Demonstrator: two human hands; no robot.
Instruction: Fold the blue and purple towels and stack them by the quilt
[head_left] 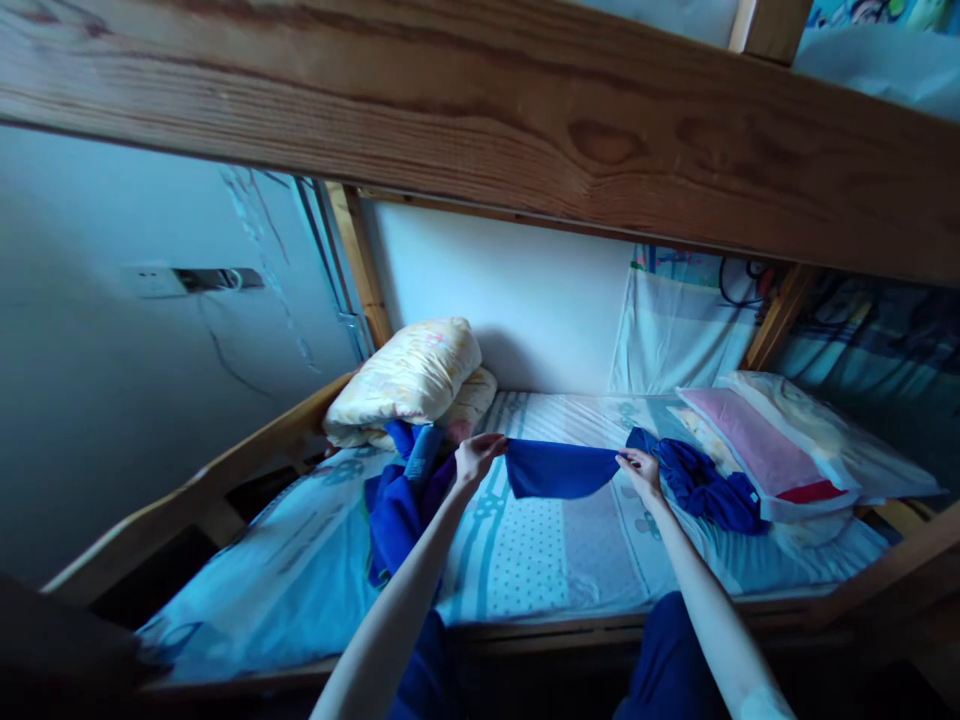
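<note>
A piece of dark blue cloth [564,470] is stretched between my hands, above the lower bunk's mattress [525,560]. My left hand [478,458] pinches its left upper corner, and my right hand [640,470] pinches the right upper corner. Its top edge runs nearly straight and its lower edge curves. Close to my left forearm lies a heap of blue clothing [397,510]. Beyond my right hand is a crumpled blue garment [709,485] on the bed.
A thick wooden beam [480,110] of the upper bunk crosses above. Folded cream bedding [409,380] sits at the back left. Pillows, one pink [757,435], lie at the right. A wooden side rail [202,480] borders the bed's left end. A wall socket [154,281] has a cord.
</note>
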